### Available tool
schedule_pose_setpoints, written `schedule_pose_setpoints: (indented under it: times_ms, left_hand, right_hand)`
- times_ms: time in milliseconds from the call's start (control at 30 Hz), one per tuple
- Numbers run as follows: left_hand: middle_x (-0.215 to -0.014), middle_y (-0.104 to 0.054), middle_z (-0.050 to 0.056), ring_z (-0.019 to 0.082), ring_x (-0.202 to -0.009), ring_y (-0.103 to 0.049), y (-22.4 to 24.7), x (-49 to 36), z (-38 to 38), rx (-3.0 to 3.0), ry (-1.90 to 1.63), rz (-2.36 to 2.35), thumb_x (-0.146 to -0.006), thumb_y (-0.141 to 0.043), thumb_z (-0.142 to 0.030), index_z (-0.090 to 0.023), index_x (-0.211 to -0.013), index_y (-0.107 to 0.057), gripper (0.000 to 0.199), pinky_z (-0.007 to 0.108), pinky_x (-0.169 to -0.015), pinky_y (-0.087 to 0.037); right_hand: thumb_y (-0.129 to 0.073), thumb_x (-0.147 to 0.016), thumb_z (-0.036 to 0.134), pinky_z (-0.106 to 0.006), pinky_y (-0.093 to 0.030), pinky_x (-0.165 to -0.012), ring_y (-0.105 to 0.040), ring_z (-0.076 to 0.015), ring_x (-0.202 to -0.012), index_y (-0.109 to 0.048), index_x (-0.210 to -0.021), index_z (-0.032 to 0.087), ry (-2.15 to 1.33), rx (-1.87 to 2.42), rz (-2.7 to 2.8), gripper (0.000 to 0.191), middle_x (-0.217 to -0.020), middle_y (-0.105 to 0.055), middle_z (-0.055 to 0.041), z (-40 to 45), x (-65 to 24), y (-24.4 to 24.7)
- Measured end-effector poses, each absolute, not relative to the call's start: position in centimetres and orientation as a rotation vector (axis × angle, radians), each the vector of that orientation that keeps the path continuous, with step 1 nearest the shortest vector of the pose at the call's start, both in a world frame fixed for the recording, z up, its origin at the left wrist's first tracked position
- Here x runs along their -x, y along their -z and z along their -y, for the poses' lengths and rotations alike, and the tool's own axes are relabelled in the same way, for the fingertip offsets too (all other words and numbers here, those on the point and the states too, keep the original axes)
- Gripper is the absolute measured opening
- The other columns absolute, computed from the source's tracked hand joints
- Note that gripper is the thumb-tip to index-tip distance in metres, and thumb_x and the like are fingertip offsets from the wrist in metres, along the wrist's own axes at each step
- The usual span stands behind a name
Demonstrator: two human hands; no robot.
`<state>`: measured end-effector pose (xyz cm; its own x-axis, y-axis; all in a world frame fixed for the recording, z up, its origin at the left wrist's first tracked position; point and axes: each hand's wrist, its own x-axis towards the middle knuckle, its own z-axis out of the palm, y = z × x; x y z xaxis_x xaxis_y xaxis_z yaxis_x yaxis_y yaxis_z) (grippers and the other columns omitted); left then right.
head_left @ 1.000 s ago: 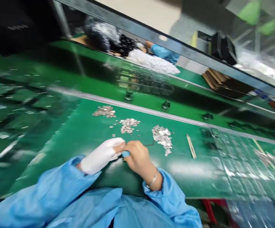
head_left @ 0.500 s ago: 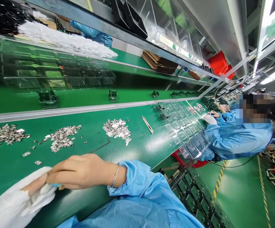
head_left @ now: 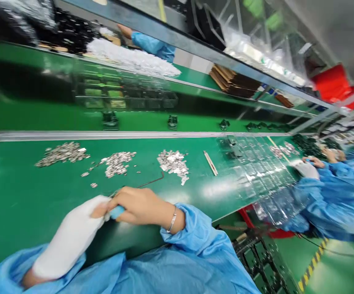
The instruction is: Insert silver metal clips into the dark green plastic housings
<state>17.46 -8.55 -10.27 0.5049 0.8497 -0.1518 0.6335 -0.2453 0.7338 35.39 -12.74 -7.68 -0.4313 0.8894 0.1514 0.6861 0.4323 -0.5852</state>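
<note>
My left hand point(head_left: 72, 232), in a white glove with bare fingertips, meets my right hand point(head_left: 140, 206) above the near edge of the green table point(head_left: 42, 208). The bare right hand wears a bracelet, and its fingers are closed around something by the left fingertips. A bit of light blue point(head_left: 117, 211) shows between the two hands; what they hold is too small and hidden to name. Just beyond them lies a bent hex key point(head_left: 152, 181). Piles of small metal parts point(head_left: 62, 154), point(head_left: 118, 163) and flat silver pieces point(head_left: 173, 162) lie farther back.
A white, slim tool point(head_left: 210, 163) lies right of the piles. Clear plastic trays point(head_left: 256, 163) cover the table's right part, near a co-worker's blue sleeve point(head_left: 332, 204). Small black assemblies point(head_left: 172, 121) stand on the green strip behind the metal rail point(head_left: 134, 135).
The camera view has swung left, so the scene sits farther right. My hands remain together, and more of the left glove and sleeve shows.
</note>
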Motion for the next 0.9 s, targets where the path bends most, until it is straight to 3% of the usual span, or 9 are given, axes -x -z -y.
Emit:
schedule_pose_setpoints:
  times_ms: [100,233,333,400,500,633,800,900]
  left_hand:
    - [-0.078,-0.065,0.002,0.021,-0.073,-0.062,9.0,-18.3,8.6,-1.93,-0.711,-1.29,-0.078,-0.041,-0.05,-0.024,-0.086,-0.06,0.033,0.036,-0.071,-0.054]
    - [-0.119,-0.058,0.015,0.029,-0.112,-0.055,10.9,-18.1,8.5,-2.234,-0.691,-1.082,-0.071,-0.059,-0.044,-0.014,-0.116,-0.052,0.054,0.046,-0.099,-0.045]
    - [-0.124,-0.055,0.012,0.025,-0.116,-0.052,12.1,-18.3,9.0,-2.218,-0.542,-1.044,-0.074,-0.059,-0.028,-0.017,-0.123,-0.046,0.052,0.043,-0.102,-0.044]
    - [-0.129,-0.051,0.012,0.025,-0.119,-0.05,12.4,-18.7,9.2,-2.133,-0.542,-1.078,-0.071,-0.061,-0.022,-0.016,-0.129,-0.038,0.063,0.042,-0.103,-0.043]
    - [-0.131,-0.048,0.016,0.029,-0.123,-0.047,12.4,-19.2,9.3,-2.066,-0.53,-1.163,-0.064,-0.069,-0.025,-0.013,-0.131,-0.034,0.077,0.046,-0.105,-0.041]
    - [-0.123,-0.053,0.016,0.029,-0.117,-0.051,12.6,-19.6,9.1,-2.09,-0.53,-1.241,-0.071,-0.06,-0.023,-0.012,-0.122,-0.044,0.054,0.047,-0.101,-0.043]
    - [-0.131,-0.047,0.021,0.036,-0.126,-0.042,12.9,-20.0,9.2,-2.241,-0.541,-1.141,-0.064,-0.07,-0.039,-0.008,-0.131,-0.035,0.081,0.054,-0.108,-0.032]
    - [-0.124,-0.052,0.019,0.034,-0.12,-0.047,12.9,-20.0,9.2,-2.194,-0.528,-1.182,-0.066,-0.069,-0.034,-0.01,-0.126,-0.04,0.071,0.053,-0.105,-0.036]
  right_hand:
    - [-0.053,-0.084,0.018,-0.023,-0.046,-0.076,-0.058,-0.0132,-0.085,-0.057,-0.088,0.018,-0.615,1.384,1.902,0.006,-0.088,-0.061,-0.0023,13.0,-36.9,8.5]
    - [-0.048,-0.084,0.025,-0.024,-0.046,-0.065,-0.059,-0.0134,-0.071,-0.055,-0.084,0.018,-0.83,1.451,1.37,0.009,-0.077,-0.06,-0.0016,12.5,-38.7,9.8]
    - [-0.049,-0.082,0.028,-0.025,-0.047,-0.064,-0.06,-0.0143,-0.068,-0.054,-0.082,0.018,-0.989,1.428,1.298,0.011,-0.074,-0.059,-0.0014,12.2,-39.0,10.7]
    - [-0.05,-0.08,0.027,-0.025,-0.046,-0.063,-0.06,-0.0146,-0.068,-0.055,-0.083,0.018,-0.983,1.436,1.331,0.01,-0.075,-0.06,-0.0019,12.3,-38.7,11.1]
    - [-0.05,-0.08,0.024,-0.025,-0.045,-0.061,-0.058,-0.0142,-0.068,-0.056,-0.083,0.019,-0.888,1.473,1.422,0.01,-0.077,-0.06,-0.0026,12.5,-38.3,11.5]
    - [-0.05,-0.08,0.022,-0.024,-0.045,-0.063,-0.055,-0.0132,-0.068,-0.056,-0.08,0.019,-0.749,1.447,1.542,0.007,-0.077,-0.057,-0.002,12.6,-37.9,11.5]
    - [-0.05,-0.078,0.02,-0.022,-0.045,-0.058,-0.053,-0.0121,-0.064,-0.055,-0.078,0.019,-0.74,1.443,1.508,0.005,-0.074,-0.056,-0.0012,12.7,-37.3,11.8]
    - [-0.051,-0.078,0.02,-0.022,-0.045,-0.057,-0.054,-0.012,-0.065,-0.056,-0.079,0.019,-0.818,1.404,1.489,0.005,-0.076,-0.057,-0.0016,12.9,-37.2,12.2]
